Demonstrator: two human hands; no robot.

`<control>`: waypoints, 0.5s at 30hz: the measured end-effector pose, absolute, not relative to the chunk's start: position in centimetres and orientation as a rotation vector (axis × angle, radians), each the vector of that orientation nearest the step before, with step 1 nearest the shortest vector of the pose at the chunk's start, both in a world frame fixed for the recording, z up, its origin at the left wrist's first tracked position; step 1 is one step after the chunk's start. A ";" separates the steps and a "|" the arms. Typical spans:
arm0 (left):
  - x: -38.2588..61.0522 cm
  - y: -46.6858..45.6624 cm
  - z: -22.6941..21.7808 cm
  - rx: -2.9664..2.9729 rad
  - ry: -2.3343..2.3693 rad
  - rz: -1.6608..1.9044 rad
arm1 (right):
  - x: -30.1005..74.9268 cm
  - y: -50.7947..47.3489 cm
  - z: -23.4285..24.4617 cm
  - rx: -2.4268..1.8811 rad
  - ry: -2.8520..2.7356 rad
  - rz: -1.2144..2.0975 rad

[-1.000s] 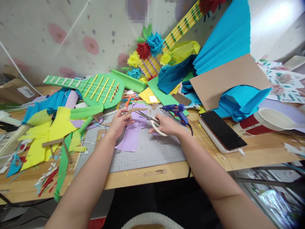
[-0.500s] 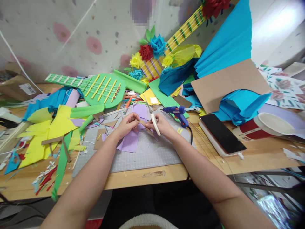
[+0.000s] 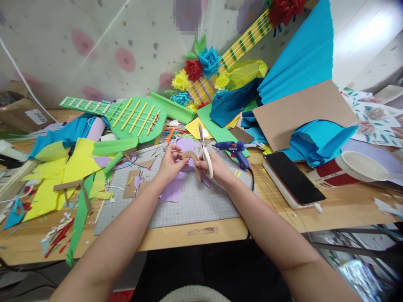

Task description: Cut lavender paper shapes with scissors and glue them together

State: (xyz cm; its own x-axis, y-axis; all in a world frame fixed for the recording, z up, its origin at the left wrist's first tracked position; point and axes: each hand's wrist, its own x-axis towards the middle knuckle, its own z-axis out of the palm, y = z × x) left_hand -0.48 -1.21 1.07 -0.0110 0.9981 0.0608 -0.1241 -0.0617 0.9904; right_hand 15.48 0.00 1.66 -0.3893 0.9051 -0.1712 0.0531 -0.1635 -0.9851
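Note:
My left hand (image 3: 170, 162) pinches one end of a thin brown cardboard strip (image 3: 192, 158) that is bent into an arch. My right hand (image 3: 215, 167) grips white-handled scissors (image 3: 205, 154), blades pointing up and away, and its fingers also touch the strip's other end. Both hands hover over a grey cutting mat (image 3: 192, 201) with a piece of purple paper (image 3: 176, 186) lying on it.
A blue glue gun (image 3: 233, 149) lies just right of my hands, its cord running off the table edge. A black phone (image 3: 293, 175), a red paper cup (image 3: 340, 167), a cardboard sheet (image 3: 302, 111), two paper guitars (image 3: 132, 116) and coloured paper scraps crowd the wooden table (image 3: 340, 205).
The scissors swung from lying sideways toward my left hand to pointing upright. My hands came together and the straight cardboard strip is now bent into an arch between them.

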 end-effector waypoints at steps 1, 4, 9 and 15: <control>-0.4 -1.2 1.1 1.170 1.108 1.339 | 15.5 -0.1 1.7 -1.128 -1.430 1.649; -0.5 -1.1 1.0 1.169 1.131 1.429 | 15.4 -0.2 1.8 -1.133 -1.401 1.673; -0.9 -1.2 1.2 1.038 1.014 1.323 | 15.7 -0.3 2.0 -1.088 -1.384 1.719; -0.8 -1.8 1.8 1.014 0.805 0.987 | 16.1 -0.1 2.1 -0.770 -1.261 2.012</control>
